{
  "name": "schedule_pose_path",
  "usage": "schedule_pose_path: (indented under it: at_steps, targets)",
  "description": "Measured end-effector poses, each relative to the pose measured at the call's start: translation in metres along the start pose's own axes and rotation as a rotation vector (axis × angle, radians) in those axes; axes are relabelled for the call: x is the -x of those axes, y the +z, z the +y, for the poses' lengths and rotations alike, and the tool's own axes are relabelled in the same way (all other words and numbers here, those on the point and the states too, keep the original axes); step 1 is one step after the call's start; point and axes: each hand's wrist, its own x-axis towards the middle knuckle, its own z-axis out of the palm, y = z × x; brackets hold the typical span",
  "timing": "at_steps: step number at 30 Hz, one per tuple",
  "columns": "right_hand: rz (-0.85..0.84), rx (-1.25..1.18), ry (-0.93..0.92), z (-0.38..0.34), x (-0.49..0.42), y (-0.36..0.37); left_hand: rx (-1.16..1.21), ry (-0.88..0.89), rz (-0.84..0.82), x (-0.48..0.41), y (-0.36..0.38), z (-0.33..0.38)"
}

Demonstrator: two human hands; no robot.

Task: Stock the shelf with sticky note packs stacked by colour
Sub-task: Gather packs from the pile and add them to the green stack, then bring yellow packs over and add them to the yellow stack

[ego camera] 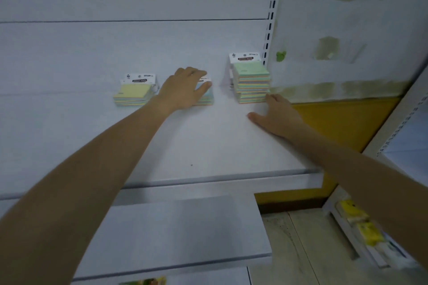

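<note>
Label [139, 80], yellow pack [132, 95]: "STICKY NOTE"; my left hand [185, 89] grips centre pack [206, 97], right hand [275, 115] flat by green stack [252, 83].

Your left hand [185, 88] grips the middle stack of sticky notes [206, 99] on a white shelf [208, 146]. Your right hand [275, 115] lies flat, fingertips [270, 97] against the taller green-topped stack [251, 81]. A yellow-topped stack [133, 93] sits left.

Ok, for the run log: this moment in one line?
left hand grips blue-topped sticky note stack | right hand rests on white shelf beside tall green-topped stack | yellow-topped stack apart
</note>
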Motion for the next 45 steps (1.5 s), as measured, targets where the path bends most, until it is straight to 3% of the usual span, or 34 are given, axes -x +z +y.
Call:
schedule_pose_path:
  at_steps: [9, 19, 29, 38, 45]
  targets:
    - [-0.088, 0.142, -0.34, -0.141, 0.047, 0.01, -0.218, -0.004, -0.035, 0.099, -0.063, -0.095]
    - [-0.187, 0.152, -0.574, -0.336, 0.096, 0.079, -0.26, -0.248, -0.052, 0.22, -0.129, -0.241]
    - [-0.208, 0.147, -0.845, -0.52, 0.061, 0.148, -0.365, -0.436, -0.003, 0.274, -0.185, -0.398]
    - [-0.246, 0.038, -0.931, -0.676, 0.021, 0.206, -0.37, -0.613, 0.029, 0.317, -0.235, -0.56]
    - [-0.275, -0.056, -0.854, -0.727, 0.013, 0.231, -0.329, -0.587, 0.008, 0.334, -0.247, -0.647]
